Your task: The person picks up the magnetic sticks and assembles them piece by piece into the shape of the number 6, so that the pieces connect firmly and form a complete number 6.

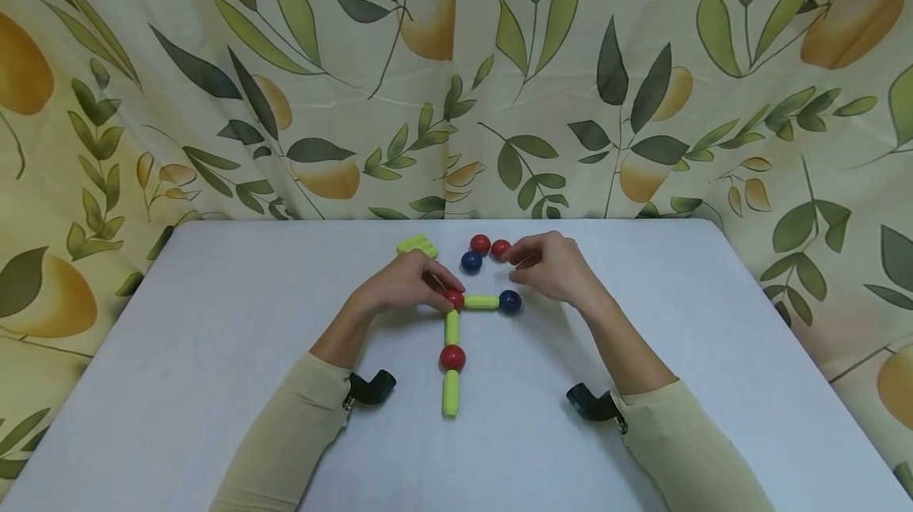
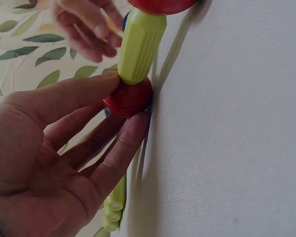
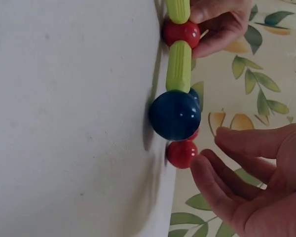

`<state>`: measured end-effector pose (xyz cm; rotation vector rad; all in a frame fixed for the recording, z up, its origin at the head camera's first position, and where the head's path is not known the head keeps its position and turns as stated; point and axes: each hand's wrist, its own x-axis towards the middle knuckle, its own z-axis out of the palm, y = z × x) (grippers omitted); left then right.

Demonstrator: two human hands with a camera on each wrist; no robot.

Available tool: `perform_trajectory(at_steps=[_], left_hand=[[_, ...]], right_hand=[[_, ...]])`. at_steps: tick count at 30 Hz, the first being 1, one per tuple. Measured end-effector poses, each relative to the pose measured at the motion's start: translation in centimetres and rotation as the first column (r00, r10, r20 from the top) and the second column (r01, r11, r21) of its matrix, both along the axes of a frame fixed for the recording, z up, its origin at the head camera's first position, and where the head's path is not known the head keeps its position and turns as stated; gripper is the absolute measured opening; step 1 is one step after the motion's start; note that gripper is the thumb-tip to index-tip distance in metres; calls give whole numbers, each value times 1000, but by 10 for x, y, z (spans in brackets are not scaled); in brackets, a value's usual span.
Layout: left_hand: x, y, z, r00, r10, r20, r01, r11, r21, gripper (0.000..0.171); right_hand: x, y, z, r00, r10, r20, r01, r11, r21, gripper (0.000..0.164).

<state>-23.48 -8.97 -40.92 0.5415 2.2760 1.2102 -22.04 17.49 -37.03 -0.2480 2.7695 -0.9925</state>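
My left hand (image 1: 410,284) pinches the red ball (image 2: 129,98) at the corner of a stick-and-ball build, thumb on one side and fingers on the other. From that ball one yellow-green rod (image 1: 482,302) runs right to a dark blue ball (image 1: 509,302). Another rod (image 1: 452,328) comes toward me to a second red ball (image 1: 452,357), with a third rod (image 1: 451,393) beyond it. My right hand (image 1: 552,266) hovers beside a loose red ball (image 1: 501,250), thumb and fingers parted and nothing between them in the right wrist view.
Another loose red ball (image 1: 480,244) and a loose blue ball (image 1: 471,261) sit behind the build. Spare yellow-green rods (image 1: 417,245) lie together behind my left hand. The white-covered table (image 1: 214,338) ends at the back against a leaf-patterned curtain (image 1: 528,100).
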Motion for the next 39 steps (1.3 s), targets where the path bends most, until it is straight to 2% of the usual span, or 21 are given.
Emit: perform_trajectory(at_steps=[5,10,16,20,26,39], left_hand=[[0,-1,0,1000,-1,1,1,1000,2,26],[0,-1,0,1000,10,7,-10,1000,-6,25],[0,0,1,1000,14,16,-14,1000,-12,26],[0,-1,1,1000,12,7,-12,1000,-11,26],[-1,0,-2,1000,14,-1,-14,1000,-10,25],[-2,0,-3,1000,3,-24,-4,1000,-14,25]], right_hand=[[-16,-3,-2,998,-57,-11,56,998,-17,26],[-30,-6,-8,996,-92,23,93,995,-44,36],[-42,-8,-13,994,-87,72,91,994,-57,44],[-45,-11,-15,994,-73,84,78,995,-54,41],[-47,-10,-19,991,-95,98,101,993,-56,34],[-46,-4,-21,987,-122,107,131,987,-88,34]])
